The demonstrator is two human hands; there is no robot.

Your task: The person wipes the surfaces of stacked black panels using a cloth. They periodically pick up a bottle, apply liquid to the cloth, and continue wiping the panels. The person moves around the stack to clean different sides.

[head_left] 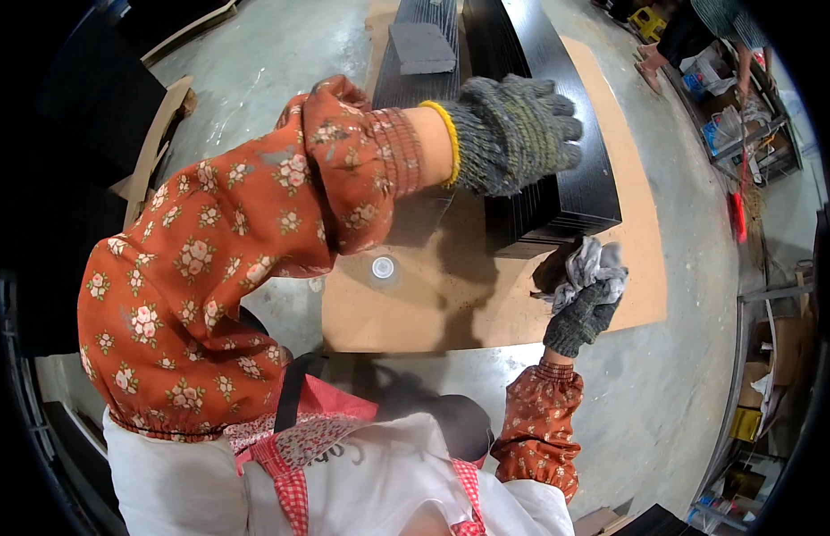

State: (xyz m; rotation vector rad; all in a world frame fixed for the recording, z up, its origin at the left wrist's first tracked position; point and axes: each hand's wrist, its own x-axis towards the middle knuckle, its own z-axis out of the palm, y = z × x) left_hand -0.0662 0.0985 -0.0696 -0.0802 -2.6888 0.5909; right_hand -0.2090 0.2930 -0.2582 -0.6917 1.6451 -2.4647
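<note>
My left hand [519, 134], in a grey knit glove with a yellow cuff, lies flat with its fingers stretched over a stack of black wood-grain boards [589, 174]. Beside the near end of that stack, my right hand [578, 320] grips a crumpled grey rag [597, 266]; its glove is dark grey too. A dark patch, perhaps a dirtier part of the cloth, shows left of the rag. Left of the boards runs a second dark stack [413, 100], partly hidden by my left arm, with a grey block [422, 48] on top.
Both stacks rest on a brown cardboard sheet [397, 317] on the floor. A small container with a white lid [383, 267] stands on it near my left sleeve. Another person [692, 36] is at the upper right, by shelving [754, 147] with bags. Dark panels [84, 116] stand at left.
</note>
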